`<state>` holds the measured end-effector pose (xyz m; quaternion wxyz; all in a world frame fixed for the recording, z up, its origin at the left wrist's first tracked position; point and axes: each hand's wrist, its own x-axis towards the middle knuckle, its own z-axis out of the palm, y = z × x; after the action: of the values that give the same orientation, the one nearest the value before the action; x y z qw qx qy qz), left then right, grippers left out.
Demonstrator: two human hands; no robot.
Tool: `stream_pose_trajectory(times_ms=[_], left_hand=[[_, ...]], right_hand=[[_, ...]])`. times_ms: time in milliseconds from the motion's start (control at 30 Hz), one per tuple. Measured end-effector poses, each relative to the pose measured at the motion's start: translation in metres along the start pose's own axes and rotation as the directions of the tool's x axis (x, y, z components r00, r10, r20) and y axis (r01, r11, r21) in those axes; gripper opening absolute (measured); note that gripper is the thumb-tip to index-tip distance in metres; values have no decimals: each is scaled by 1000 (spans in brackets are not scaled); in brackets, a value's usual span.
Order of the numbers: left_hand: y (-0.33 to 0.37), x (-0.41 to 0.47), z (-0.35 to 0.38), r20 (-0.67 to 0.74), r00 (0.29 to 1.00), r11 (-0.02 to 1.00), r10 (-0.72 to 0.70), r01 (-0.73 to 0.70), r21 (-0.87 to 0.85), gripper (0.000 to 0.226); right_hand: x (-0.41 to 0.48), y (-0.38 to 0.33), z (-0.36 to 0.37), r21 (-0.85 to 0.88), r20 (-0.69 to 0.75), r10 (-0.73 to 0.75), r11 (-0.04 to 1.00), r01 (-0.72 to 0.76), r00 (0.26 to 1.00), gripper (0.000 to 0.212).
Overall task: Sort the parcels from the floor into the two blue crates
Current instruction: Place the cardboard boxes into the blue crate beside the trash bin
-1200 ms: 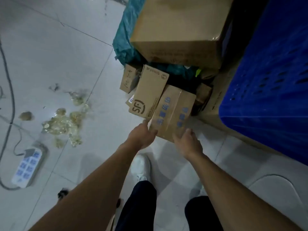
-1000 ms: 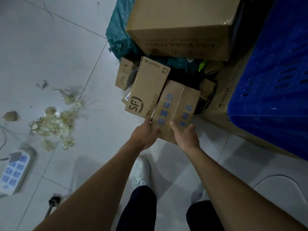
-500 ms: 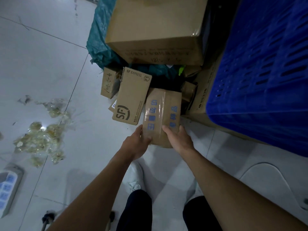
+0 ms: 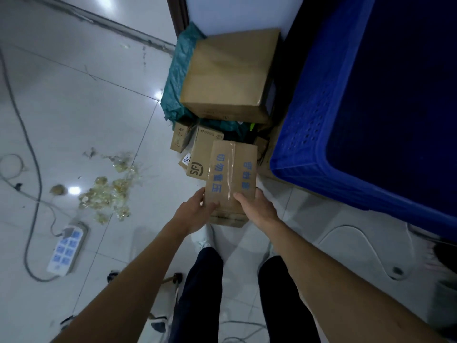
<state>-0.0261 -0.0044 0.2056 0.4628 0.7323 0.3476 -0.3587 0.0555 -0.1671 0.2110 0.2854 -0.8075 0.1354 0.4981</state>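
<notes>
Tiled floor (image 4: 81, 100); taped parcel (image 4: 230, 179) btwn both hands, underside hidden.

both hands grip a taped cardboard parcel above the tiled floor

the left hand (image 4: 195, 214) clasps the near left edge of the parcel with blue characters (image 4: 231, 174) and the right hand (image 4: 257, 209) clasps its near right edge; beyond it lie an sf express box (image 4: 201, 154), a small handwritten box (image 4: 179, 139), and a large carton (image 4: 230, 75) on a teal bag (image 4: 175, 78), beside a blue crate (image 4: 346, 125); a power strip (image 4: 68, 246) and clear crumpled debris (image 4: 108, 191) lie on the floor (image 4: 74, 95) to the left
</notes>
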Motion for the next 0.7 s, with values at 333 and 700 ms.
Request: stream_pose_trajectory(times_ms=[333,700], left_hand=[[119,-184,-92,-196,973,991,124,-130,-15,50],[263,-302,-147,-352,813,878,465,-474,65,37]], right_hand=[[-186,-94,-84,132,-31,-208,969,210,978,36],[-321,-152,-186,358,-277,-388,807,469,879,64]])
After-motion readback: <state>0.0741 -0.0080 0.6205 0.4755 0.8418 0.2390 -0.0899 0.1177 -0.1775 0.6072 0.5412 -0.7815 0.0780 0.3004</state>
